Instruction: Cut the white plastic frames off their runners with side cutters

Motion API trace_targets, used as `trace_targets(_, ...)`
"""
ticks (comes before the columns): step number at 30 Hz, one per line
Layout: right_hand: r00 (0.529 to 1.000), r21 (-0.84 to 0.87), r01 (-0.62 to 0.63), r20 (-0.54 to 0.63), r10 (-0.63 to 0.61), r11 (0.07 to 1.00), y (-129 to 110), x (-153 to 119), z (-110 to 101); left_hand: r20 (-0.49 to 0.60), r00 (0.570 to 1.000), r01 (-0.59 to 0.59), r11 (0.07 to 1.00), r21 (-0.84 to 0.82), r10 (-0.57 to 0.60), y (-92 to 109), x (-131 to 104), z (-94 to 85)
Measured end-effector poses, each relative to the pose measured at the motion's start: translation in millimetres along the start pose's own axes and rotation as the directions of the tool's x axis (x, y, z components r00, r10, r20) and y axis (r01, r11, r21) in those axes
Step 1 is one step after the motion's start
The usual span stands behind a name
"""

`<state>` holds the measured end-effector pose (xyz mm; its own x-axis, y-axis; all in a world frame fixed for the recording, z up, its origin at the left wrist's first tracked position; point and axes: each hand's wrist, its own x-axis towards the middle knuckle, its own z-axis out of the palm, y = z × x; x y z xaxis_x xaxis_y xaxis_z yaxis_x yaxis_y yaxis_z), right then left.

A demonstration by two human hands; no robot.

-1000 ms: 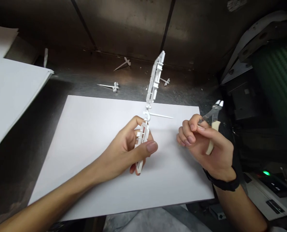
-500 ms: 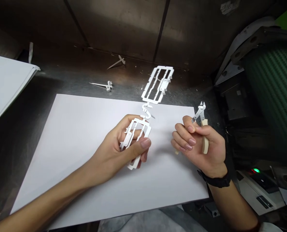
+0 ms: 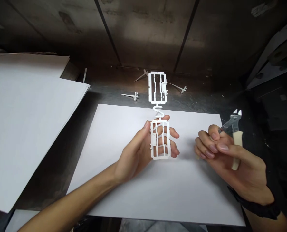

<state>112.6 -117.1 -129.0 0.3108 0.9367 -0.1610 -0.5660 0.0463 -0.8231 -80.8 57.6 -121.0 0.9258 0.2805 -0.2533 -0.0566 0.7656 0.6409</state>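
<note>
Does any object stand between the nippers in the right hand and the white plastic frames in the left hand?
No separate object is visible in between. Only fingertips of the left hand show past the lower frame, on the side facing the nippers. The curved runner above it looks unobstructed.

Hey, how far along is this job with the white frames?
Looks done: three white, spiky plastic pieces, perhaps offcuts, lie on the dark metal bench. In hand: the left hand supports two white rectangular plastic frames; the right hand holds cream-handled metal cutters. Likely left: the squiggly white plastic connector joins both frames, uncut.
</note>
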Motion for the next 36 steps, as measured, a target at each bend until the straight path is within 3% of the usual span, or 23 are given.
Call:
trace_targets(6,1.0,-0.027,-0.016,-0.007,0.015,1.0,-1,-1,0,-0.008,1.0,0.02,0.999,-0.047,-0.02,4,2,0.5)
trace_targets(19,0.999,-0.168,-0.031,0.003,0.032,0.985,-3,-5,-2,-0.045,0.999,0.032,0.996,0.078,-0.028,2,1,-4.5)
trace_targets(28,0.983,-0.334,-0.138,-0.162,0.088,0.932,11,-8,-2,0.151,0.988,-0.03,0.964,0.264,-0.011,-8,-3,-10.7)
trace_targets(36,0.979,-0.362,-0.12,-0.196,0.05,0.925,17,-6,-8,0.174,0.982,0.018,0.946,0.323,-0.078,-6,-8,-13.8)
